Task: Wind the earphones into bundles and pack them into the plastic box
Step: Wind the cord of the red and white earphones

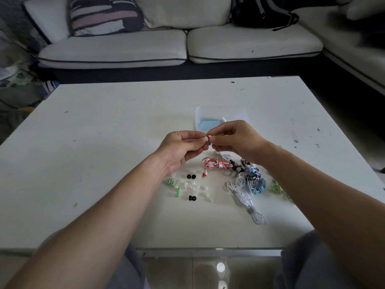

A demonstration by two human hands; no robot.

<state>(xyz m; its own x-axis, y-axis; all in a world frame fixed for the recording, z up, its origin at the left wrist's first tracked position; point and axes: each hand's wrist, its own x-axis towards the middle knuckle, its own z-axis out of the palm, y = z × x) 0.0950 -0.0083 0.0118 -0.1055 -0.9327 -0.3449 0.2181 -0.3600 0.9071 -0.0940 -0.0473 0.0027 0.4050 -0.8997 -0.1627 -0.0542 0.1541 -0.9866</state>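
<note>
**Both hands pinch one red-and-white earbud above the table**

Head view: the left hand (183,147) and the right hand (235,140) meet in the middle of the white table (104,142), raised above it. Their thumbs and forefingers close on a red-and-white earbud (206,138) from opposite sides, and the remaining fingers curl in loosely. A thin cable drops from the earbud under the right hand to the red-and-white cable bundle (214,163), which lies on the table just below the hands. A second red earbud (204,174) rests on the table beside that bundle.

The plastic box (200,113) stands open just beyond the hands, clear-walled with a blue bottom; the right hand covers its near edge.

To the right of the red bundle lies a heap of other earphones, touching and overlapping: a black-and-white striped set (253,176), a blue set (260,187), a white set (245,197) trailing toward the near edge, and a greenish set (278,187) partly hidden by the right forearm.

Below the left wrist, loose ear tips are scattered: black ear tips (190,176), green ear tips (171,183) and pale ear tips (191,186).

Behind the table stands a pale sofa (145,49) with a striped cushion (104,15) and a black backpack (262,11).
</note>
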